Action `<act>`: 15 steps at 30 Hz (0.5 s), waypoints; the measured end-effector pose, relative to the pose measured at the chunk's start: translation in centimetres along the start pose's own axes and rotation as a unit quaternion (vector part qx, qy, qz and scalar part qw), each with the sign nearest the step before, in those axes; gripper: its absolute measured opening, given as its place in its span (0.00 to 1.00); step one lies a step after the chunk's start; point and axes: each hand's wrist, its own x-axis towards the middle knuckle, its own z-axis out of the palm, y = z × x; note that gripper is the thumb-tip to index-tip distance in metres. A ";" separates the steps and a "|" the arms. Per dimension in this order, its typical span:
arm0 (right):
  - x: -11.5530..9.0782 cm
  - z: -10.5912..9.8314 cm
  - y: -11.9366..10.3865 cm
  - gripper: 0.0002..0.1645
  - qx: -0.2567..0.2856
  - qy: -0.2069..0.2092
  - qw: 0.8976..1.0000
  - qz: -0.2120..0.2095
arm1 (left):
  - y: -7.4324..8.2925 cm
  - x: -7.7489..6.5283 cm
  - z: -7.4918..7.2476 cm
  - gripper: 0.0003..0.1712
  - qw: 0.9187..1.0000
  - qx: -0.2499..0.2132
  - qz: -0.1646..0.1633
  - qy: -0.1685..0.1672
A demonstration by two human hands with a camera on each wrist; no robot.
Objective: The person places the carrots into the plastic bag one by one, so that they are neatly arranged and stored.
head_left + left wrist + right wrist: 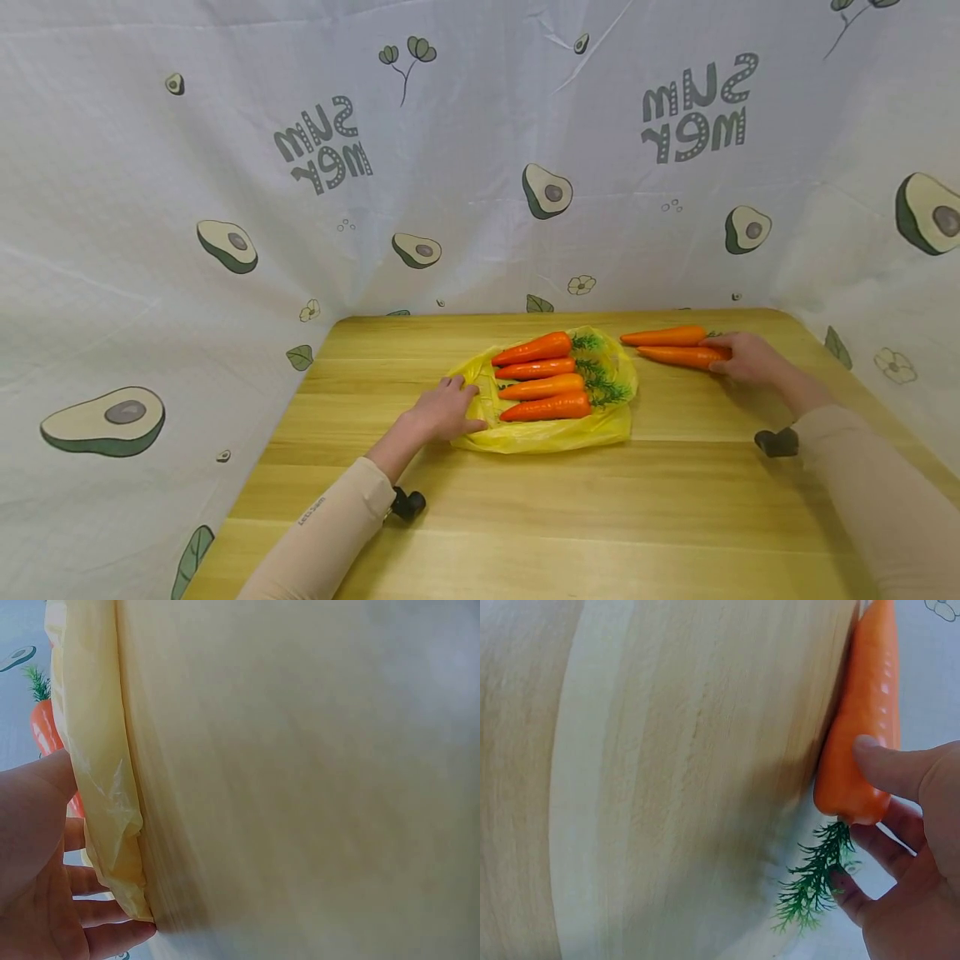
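Observation:
A yellow plastic bag (pixel 547 438) lies spread on the table with several orange carrots (pixel 551 407) in a row on it, their green tops toward the right. At the bag's left edge is my left hand (pixel 442 411), fingers spread and touching the plastic (pixel 97 765). To the right of the bag, two more carrots lie side by side. My right hand (pixel 752 360) grips the nearer carrot (pixel 678 357) at its thick end, the thumb on top and the fingers around the far side. Its leafy top (pixel 817 877) hangs below the palm. The other carrot (pixel 660 337) lies just behind it.
The wooden table (pixel 525 517) ends at the back against a white cloth (pixel 480 192) printed with avocados and leaves. More of the cloth runs along the left and right sides. A small black camera (pixel 408 505) is worn on the left wrist, another (pixel 777 443) on the right.

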 end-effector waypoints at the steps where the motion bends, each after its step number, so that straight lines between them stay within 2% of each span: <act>1: 0.0 0.0 0.0 0.30 0.000 -0.001 1.000 -0.001 | 0.0 0.0 0.0 0.42 1.000 -0.001 0.000 0.000; 15: -0.1 0.0 0.0 0.28 -0.008 0.005 1.000 -0.022 | 0.0 0.0 0.0 0.42 1.000 0.000 0.003 0.005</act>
